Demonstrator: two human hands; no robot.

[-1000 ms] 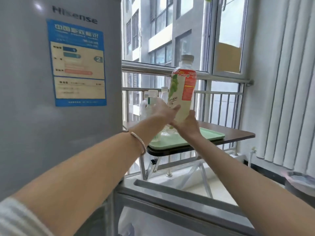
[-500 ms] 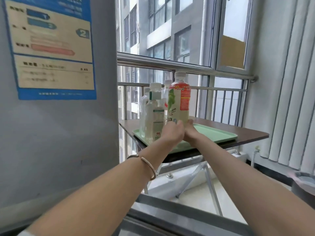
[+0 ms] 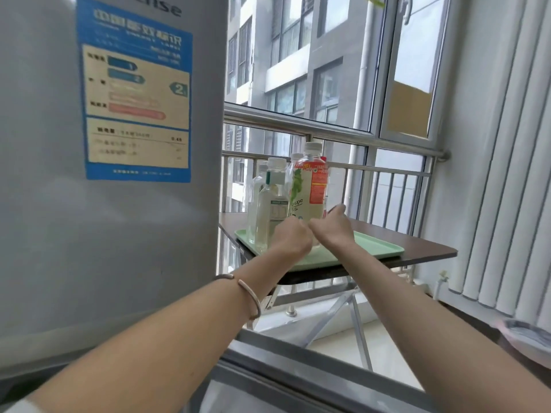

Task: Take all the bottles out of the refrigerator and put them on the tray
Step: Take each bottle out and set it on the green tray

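Refrigerator (image 3: 107, 174): grey cabinet at the left of the view, door face toward the camera, blue energy label (image 3: 135, 96) on it.
Desk (image 3: 417, 248): dark folding top just right of the refrigerator, in front of a metal railing (image 3: 343, 132) and window.
Tray (image 3: 378, 248): pale green, flat on the desk; its right part is bare.
Grape tea bottle (image 3: 310, 189): upright on the tray, white cap, red and green label; tallest of the group.
Clear bottles (image 3: 269, 204): upright on the left part of the tray, just beside the grape tea bottle; the rear ones are partly hidden.
Left hand (image 3: 290, 236): in front of the lower part of the bottles, fingers curled inward; whether its grip touches a bottle cannot be told. A bracelet (image 3: 249, 296) sits on the forearm.
Right hand (image 3: 334, 226): just right of the grape tea bottle's base, grip released, fingers spread and apart from the bottle.
Bin (image 3: 524, 338): partly visible at the lower right edge.
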